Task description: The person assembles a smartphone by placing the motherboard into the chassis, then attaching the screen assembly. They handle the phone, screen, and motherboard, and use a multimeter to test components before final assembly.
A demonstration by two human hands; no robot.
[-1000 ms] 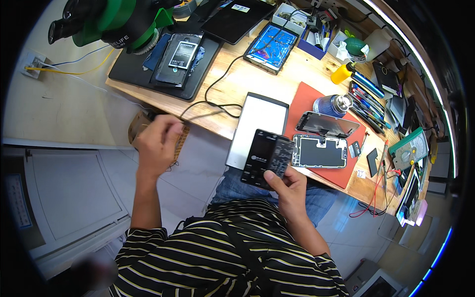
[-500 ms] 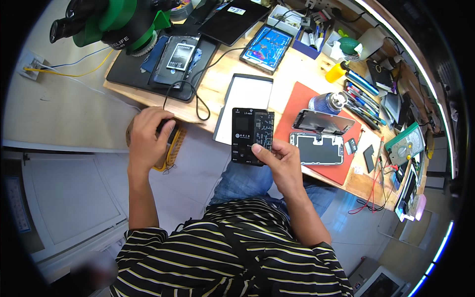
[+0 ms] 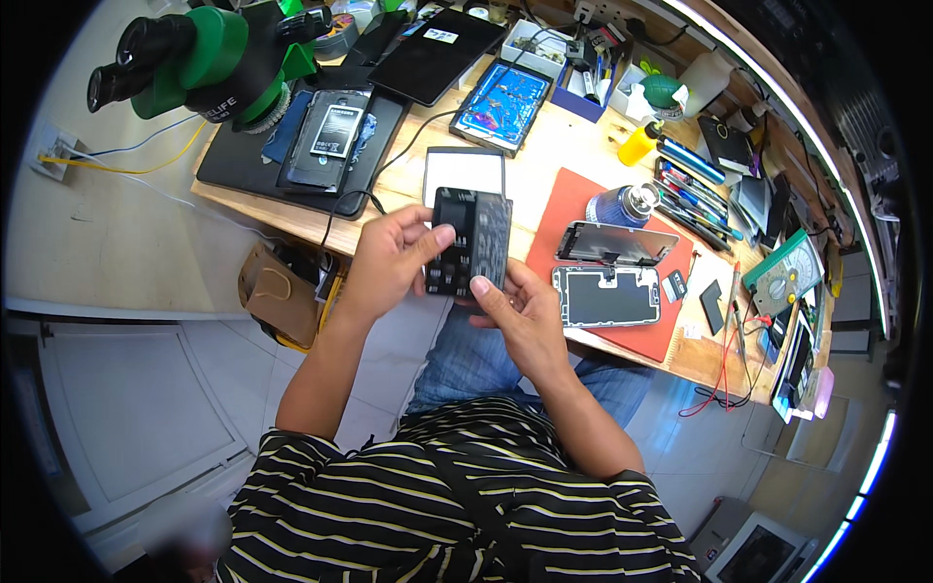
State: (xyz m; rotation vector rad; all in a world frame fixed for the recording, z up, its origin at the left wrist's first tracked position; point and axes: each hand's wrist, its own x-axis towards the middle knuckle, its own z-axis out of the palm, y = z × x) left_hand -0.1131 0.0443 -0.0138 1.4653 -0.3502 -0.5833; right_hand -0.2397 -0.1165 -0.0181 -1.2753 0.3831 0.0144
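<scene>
Spreading under most things, the desk (image 3: 533, 173) carries a red mat (image 3: 573, 199) on the right and a white-faced tray (image 3: 465, 170) left of it. Before the tray, held up at the desk's near side, is a flat black slab (image 3: 470, 242), probably light and stiff, its smooth face perhaps slippery and its corners easily knocked. Edges seem the safest hold: the left hand (image 3: 391, 255) pinches its left side, the right hand (image 3: 530, 316) its near edge, thumbs on top.
</scene>
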